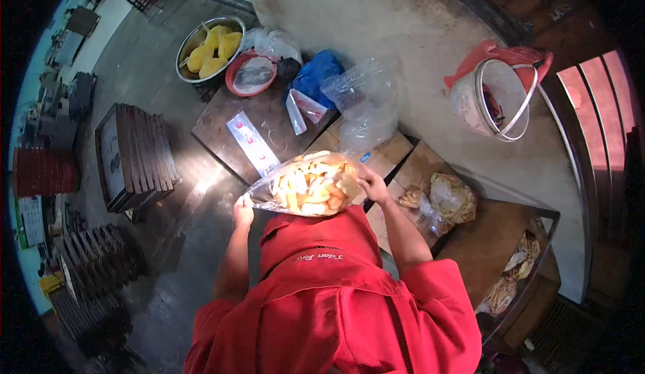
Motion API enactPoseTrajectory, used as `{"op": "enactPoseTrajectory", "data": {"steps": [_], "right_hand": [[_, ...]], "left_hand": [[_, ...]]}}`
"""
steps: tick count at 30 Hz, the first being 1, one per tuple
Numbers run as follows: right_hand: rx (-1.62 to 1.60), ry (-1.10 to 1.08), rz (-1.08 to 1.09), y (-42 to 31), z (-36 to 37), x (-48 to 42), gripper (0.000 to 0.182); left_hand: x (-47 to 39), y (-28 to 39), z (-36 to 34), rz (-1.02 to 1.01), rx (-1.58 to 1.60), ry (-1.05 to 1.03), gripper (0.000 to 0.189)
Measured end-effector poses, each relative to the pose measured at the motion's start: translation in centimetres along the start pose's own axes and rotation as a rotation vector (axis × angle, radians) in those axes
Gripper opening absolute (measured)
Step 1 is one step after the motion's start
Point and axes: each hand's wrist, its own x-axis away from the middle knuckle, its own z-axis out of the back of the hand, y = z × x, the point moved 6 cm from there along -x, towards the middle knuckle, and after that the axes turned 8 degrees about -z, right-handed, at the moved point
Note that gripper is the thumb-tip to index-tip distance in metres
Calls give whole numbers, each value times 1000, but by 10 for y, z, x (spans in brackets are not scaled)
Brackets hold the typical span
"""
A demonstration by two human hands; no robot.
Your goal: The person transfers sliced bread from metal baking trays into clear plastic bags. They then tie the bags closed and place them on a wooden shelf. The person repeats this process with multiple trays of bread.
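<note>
A clear plastic bag [317,185] filled with pale golden pieces of food, bread or pastry by the look of it, is held level in front of my red apron. My left hand [244,211] pinches the gathered left end of the bag. At the other end, my right hand [373,185] grips the filled part, its fingertips partly hidden by the plastic. Bright light washes out the middle of the contents. A flat strip of printed plastic bags [252,142] lies on the table [216,127] just beyond the bag.
Behind stand a metal bowl [237,21] of yellow bundles, a red basin [233,85], a blue plastic bag [317,74] and crumpled clear plastic [368,107]. Filled bags [453,197] lie at right. A white bucket [466,102] hangs by the wall. Stacked trays [138,152] stand left.
</note>
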Motion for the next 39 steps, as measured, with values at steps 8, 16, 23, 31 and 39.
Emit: {"op": "enactPoseTrajectory", "data": {"steps": [8,16,23,31,39], "right_hand": [[-686,-111,-419,1,-9,42,19],[-750,-4,-371,8,4,53,18],[-427,-29,-246,-17,2,43,21],[-393,29,-98,-17,12,48,22],[-260,-19,121,-31,16,48,28]], "left_hand": [[30,12,6,47,-90,38,38],[20,5,28,16,-311,56,33],[-10,-157,23,299,-123,367,6],[16,160,-85,-474,-365,-290,27],[64,194,-145,-1048,-261,-331,8]]}}
